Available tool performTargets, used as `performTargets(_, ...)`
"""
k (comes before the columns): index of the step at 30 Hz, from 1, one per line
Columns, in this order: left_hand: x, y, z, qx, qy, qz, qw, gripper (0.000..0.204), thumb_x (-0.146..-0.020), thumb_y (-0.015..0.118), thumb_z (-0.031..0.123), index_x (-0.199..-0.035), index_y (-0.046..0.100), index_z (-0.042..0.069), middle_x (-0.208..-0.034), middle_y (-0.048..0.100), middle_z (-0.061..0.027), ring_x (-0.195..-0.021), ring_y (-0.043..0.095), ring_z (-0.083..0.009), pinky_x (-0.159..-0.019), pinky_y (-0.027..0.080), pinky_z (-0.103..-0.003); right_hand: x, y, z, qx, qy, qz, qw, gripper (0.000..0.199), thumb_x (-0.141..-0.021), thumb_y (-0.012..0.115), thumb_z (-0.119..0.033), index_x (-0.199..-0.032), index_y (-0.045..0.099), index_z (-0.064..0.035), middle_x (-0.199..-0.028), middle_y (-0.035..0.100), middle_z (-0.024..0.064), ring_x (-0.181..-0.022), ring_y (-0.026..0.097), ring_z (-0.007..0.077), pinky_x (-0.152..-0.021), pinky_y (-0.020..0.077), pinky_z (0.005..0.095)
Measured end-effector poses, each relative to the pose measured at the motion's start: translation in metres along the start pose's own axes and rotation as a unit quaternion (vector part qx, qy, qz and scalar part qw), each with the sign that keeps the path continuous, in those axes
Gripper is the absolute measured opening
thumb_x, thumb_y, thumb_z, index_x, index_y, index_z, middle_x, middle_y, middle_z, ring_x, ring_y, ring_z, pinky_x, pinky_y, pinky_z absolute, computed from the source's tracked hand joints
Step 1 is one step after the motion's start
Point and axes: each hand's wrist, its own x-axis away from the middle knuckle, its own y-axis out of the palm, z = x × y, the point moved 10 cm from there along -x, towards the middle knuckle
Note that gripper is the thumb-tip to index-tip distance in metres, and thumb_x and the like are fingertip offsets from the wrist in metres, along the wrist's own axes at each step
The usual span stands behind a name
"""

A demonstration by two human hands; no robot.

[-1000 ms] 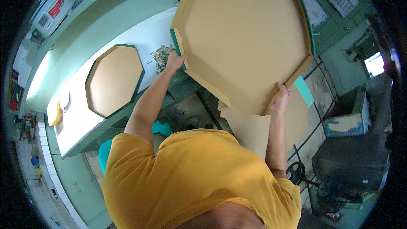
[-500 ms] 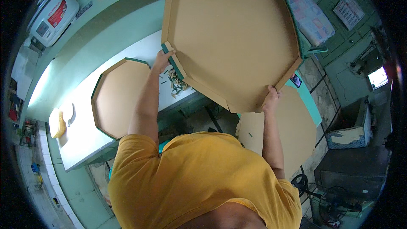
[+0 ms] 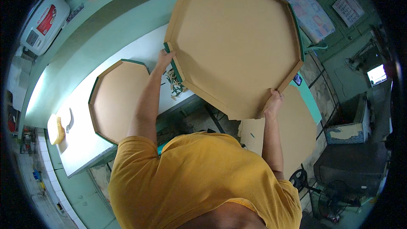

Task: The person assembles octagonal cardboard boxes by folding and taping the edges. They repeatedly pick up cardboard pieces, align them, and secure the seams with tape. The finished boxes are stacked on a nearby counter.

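Note:
A large, shallow octagonal cardboard tray (image 3: 233, 44), brown inside with dark green outer edges, is held up in front of me, its inside facing me. My left hand (image 3: 164, 60) is closed on its left rim, thumb on the inner side. At its lower right edge my right hand (image 3: 273, 101) grips the rim near a corner. The side wall is absent along the stretch of edge just left of my right hand. A second octagonal cardboard tray (image 3: 118, 101) lies on the white table (image 3: 80, 144) to the left, partly behind my left forearm.
Small green and brown cardboard scraps (image 3: 174, 85) lie in a pile on the table. Farther left are a yellow object (image 3: 59, 131) and a knife-like tool (image 3: 70, 118). Flat cardboard (image 3: 294, 131) rests at my right, beside a phone (image 3: 297, 79). A fan (image 3: 335, 199) stands lower right.
The held tray has tilted and shifted slightly down and to the right, showing more of its far edge. Both hands keep their grip on it.

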Motion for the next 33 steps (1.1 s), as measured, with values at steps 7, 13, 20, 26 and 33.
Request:
performTargets(7,-0.014,0.004,-0.05,0.263,-0.057,-0.001,0.963,0.042,-0.093,0.049,0.038,-0.103,0.063,-0.001,-0.088,0.066,-0.0095,-0.07,0.062,-0.0212,-0.059,0.048,-0.035,0.005,-0.011,0.02,-0.005,0.019,0.006,1.0,0.01,-0.074,0.058,-0.008,-0.083,0.056,-0.0043,-0.08,0.056,0.0051,-0.075,0.054,0.0186,-0.069,0.0432,0.0308)
performTargets(13,-0.028,-0.003,-0.082,-0.354,-0.078,-0.037,0.931,0.037,-0.088,0.054,0.038,-0.111,0.062,0.01,-0.103,0.065,-0.0153,-0.09,0.064,-0.0311,-0.08,0.049,-0.044,0.005,-0.11,0.033,0.043,0.087,0.107,0.99,0.008,-0.076,0.057,-0.013,-0.076,0.053,-0.0071,-0.066,0.049,0.0015,-0.056,0.048,0.0171,-0.053,0.0404,0.0321)
performTargets(20,0.02,0.037,-0.046,-0.529,0.04,0.067,0.845,0.053,-0.085,0.059,0.041,-0.134,0.042,0.029,-0.141,0.039,-0.0052,-0.134,0.033,-0.0308,-0.101,0.022,-0.069,0.08,-0.349,0.024,0.001,0.074,0.228,0.971,0.014,-0.077,0.051,-0.016,-0.063,0.046,-0.0147,-0.055,0.041,-0.0015,-0.05,0.048,0.016,-0.047,0.0402,0.0333)
performTargets(26,0.117,0.218,0.06,-0.337,0.362,-0.049,0.868,0.009,-0.083,0.065,0.028,-0.086,0.069,0.021,-0.115,0.06,0.0001,-0.125,0.044,-0.0273,-0.101,0.025,-0.065,0.163,-0.479,0.118,-0.234,0.089,0.386,0.888,0.017,-0.081,0.049,-0.017,-0.093,0.056,-0.0061,-0.089,0.057,0.0098,-0.083,0.058,0.025,-0.078,0.0494,0.0396)
performTargets(33,0.408,0.424,0.069,-0.134,0.516,-0.541,0.65,0.024,-0.074,0.069,0.017,-0.096,0.068,0.006,-0.102,0.066,-0.009,-0.104,0.056,-0.0308,-0.097,0.038,-0.048,0.203,-0.519,0.09,0.204,0.012,0.487,0.849,0.031,-0.084,0.056,-0.004,-0.113,0.051,0.0055,-0.11,0.06,0.0137,-0.098,0.059,0.0262,-0.086,0.0478,0.0378)
